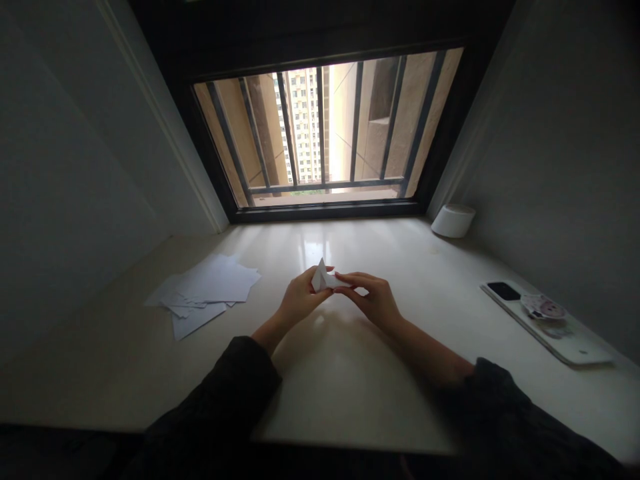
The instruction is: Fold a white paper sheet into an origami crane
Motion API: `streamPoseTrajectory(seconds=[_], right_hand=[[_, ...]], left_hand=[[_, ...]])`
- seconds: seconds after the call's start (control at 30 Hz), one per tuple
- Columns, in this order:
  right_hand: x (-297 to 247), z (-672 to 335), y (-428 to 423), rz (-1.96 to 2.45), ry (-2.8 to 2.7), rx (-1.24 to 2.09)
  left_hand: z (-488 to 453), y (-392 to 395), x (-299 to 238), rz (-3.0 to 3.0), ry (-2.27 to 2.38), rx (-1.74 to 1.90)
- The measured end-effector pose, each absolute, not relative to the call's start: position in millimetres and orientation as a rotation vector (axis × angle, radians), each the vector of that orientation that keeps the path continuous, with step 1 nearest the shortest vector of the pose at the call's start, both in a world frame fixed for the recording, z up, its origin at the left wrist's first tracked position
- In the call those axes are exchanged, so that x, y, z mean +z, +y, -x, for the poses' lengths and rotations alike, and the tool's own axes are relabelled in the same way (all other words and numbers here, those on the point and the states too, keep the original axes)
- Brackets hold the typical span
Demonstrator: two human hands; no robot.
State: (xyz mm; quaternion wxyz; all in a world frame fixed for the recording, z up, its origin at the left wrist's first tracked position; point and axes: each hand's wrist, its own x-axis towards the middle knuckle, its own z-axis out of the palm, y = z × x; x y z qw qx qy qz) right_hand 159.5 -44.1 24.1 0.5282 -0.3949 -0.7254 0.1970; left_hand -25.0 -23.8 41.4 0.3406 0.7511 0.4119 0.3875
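Observation:
A small piece of folded white paper (321,277) is held between my two hands above the pale sill, one pointed corner standing up. My left hand (300,293) is closed on its left side, with the thumb along the lower edge. From the other side, my right hand (369,295) pinches the paper's right end between thumb and fingers. Parts of the paper are hidden behind the fingers, so its full folded shape does not show.
Loose white paper sheets (215,287) lie overlapping at the left of the sill (320,393). On the right rests a white phone (570,343) with a round grip on its back. A white cylindrical object (453,222) stands in the far right corner, near the barred window (340,133).

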Motion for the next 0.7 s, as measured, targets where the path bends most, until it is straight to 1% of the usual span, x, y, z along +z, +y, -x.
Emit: streamPoseTrajectory(seconds=[0.2, 0.5, 0.7], right_hand=[[26.0, -162.8, -44.7, 0.975, -1.754, 0.371], [32.7, -158.8, -47.3, 0.972, -1.748, 0.39], [30.5, -160.4, -46.1, 0.98, -1.806, 0.312]], left_hand=[[23.5, -27.2, 45.2, -1.946, 1.055, 0.979], [23.4, -21.1, 35.7, -1.714, 0.931, 1.006], [22.8, -20.9, 34.3, -1.665, 0.952, 1.029]])
